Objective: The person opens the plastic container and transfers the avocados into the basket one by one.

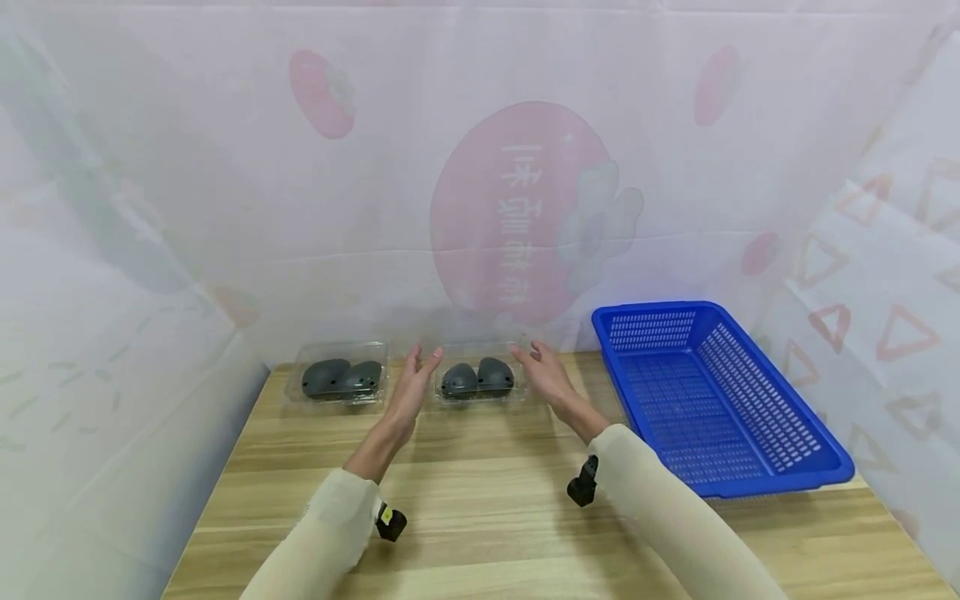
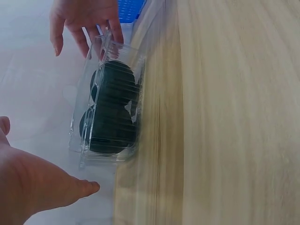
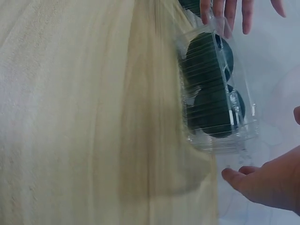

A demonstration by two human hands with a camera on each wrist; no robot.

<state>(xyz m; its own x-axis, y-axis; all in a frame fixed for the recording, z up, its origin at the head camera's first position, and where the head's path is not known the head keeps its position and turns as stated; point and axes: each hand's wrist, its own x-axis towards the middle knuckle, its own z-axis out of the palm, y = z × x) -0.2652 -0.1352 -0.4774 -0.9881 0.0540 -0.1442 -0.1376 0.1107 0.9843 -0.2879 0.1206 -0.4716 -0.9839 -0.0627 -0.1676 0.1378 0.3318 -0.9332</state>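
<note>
A clear plastic clamshell box (image 1: 477,377) stands at the back of the wooden table, with two dark rounded pieces (image 2: 110,126) inside it. Small holes show in these pieces; what kind they are I cannot tell. My left hand (image 1: 406,396) is at the box's left end, its fingers extended. Opposite it, my right hand (image 1: 551,383) reaches to the right end with fingers loosely spread. In the left wrist view a gap separates the left hand (image 2: 42,185) from the box. The right hand (image 3: 269,180) also appears just apart from it in the right wrist view.
Left of my left hand stands a second clear box (image 1: 337,375) holding two similar dark pieces. A blue perforated plastic basket (image 1: 622,375) occupies the right side of the table (image 1: 480,500). Printed white sheets (image 1: 375,192) hang behind and on both sides.
</note>
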